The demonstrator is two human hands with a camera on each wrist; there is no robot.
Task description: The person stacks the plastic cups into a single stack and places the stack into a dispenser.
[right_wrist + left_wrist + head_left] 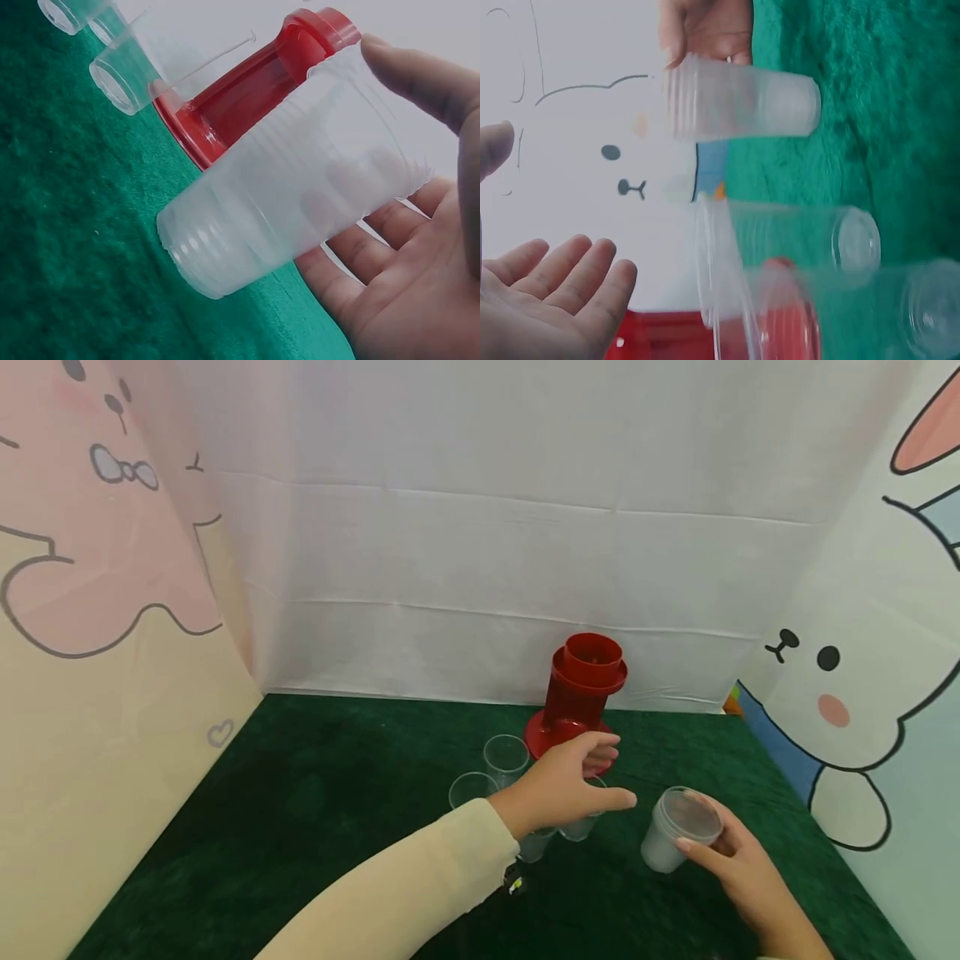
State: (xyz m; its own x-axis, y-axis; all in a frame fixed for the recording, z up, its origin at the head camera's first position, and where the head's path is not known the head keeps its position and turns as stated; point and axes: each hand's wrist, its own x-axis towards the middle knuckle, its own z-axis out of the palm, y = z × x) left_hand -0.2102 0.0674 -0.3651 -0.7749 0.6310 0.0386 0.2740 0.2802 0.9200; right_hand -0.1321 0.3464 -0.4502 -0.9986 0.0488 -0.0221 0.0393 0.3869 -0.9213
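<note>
A nested stack of clear plastic cups (663, 843) is gripped near its rims by my right hand (738, 860), thumb on one side and fingers on the other; the right wrist view shows the stack (247, 202) tilted. My left hand (562, 785) is held over several single clear cups, thumb and fingers spread and holding nothing. Two of those cups, one at the back (506, 756) and one at the left (472, 789), show their rims; the others are partly hidden by the left hand and sleeve.
Behind the cups stands a red cylindrical holder (577, 685) with a round base. A green cloth (262, 827) covers the table. A white curtain (450, 543) hangs at the back, with printed cartoon animals on both sides. A small dark object (515, 881) shows beside the left sleeve.
</note>
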